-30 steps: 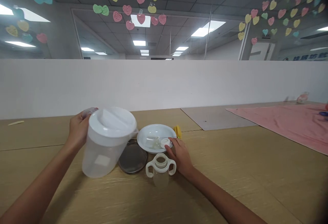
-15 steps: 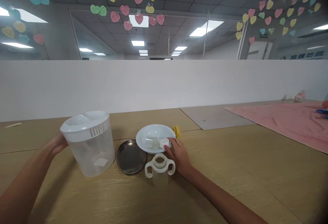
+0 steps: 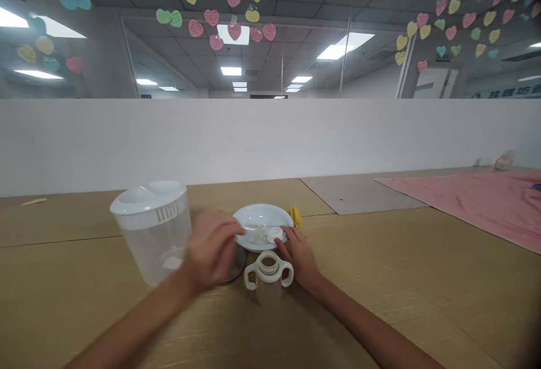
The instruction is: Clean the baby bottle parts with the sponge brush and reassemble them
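My left hand (image 3: 213, 248), blurred by motion, hovers over the dark round metal pan (image 3: 236, 262) at the near left of a white plate (image 3: 264, 208) and covers much of the pan; what its bent fingers do is unclear. My right hand (image 3: 301, 253) lies at the plate's right side, thumb and fingertips closed around the edge of a white bottle cap (image 3: 275, 235). Clear, translucent pieces (image 3: 258, 235) rest on the plate left of the cap. In front of the plate stands an open bottle with two white handles (image 3: 269, 273), left of my right wrist.
A translucent bucket with a white lid (image 3: 150, 222) stands at the left. Something yellow (image 3: 296, 217) sits behind the plate's right edge. A pink cloth (image 3: 477, 194) covers the table's far right, and a white wall (image 3: 253, 143) rises behind the table.
My left hand has let go of the bucket's left side and swung right, toward the plate. My right hand stays at the cap. The view has shifted slightly.
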A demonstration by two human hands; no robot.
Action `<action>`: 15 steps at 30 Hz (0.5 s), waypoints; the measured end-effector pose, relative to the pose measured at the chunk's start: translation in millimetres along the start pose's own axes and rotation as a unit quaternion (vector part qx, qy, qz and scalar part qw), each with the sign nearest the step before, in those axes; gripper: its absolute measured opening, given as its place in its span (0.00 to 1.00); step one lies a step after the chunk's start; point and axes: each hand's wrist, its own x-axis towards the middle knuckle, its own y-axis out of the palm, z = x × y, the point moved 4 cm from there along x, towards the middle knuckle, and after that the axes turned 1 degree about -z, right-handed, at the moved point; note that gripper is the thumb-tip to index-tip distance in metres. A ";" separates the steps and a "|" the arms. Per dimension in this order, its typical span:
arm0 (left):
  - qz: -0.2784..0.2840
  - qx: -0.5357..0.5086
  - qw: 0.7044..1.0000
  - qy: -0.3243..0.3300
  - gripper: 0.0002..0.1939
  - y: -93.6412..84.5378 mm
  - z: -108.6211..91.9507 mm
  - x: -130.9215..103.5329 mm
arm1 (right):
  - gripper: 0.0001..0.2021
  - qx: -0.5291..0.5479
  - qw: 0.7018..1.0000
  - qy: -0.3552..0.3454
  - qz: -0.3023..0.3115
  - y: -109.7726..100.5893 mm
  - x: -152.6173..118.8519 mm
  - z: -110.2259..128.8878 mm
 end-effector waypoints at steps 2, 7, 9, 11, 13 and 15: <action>0.081 -0.012 0.996 0.038 0.14 32.9 -7.1 -2.6 | 0.14 0.006 1.000 -0.003 0.001 -1.3 0.3 1.4; 0.150 -0.044 0.984 -0.082 0.17 78.3 19.0 -15.7 | 0.15 0.012 1.000 -0.004 -0.001 -2.1 -0.4 1.5; 0.165 -0.079 0.978 -0.104 0.17 82.7 28.0 -21.6 | 0.15 0.015 1.000 0.003 0.007 -0.8 -0.7 0.2; 0.175 -0.114 0.971 -0.120 0.17 84.6 30.5 -25.6 | 0.15 0.016 1.000 0.011 0.013 -0.1 -0.8 -0.7; 0.170 -0.147 0.964 -0.140 0.17 84.8 26.9 -27.6 | 0.15 0.013 1.000 0.013 0.013 -0.3 -0.8 -0.6; 0.135 -0.196 0.955 -0.179 0.19 81.9 19.9 -29.2 | 0.16 0.008 1.000 0.010 0.013 -0.7 -0.8 0.3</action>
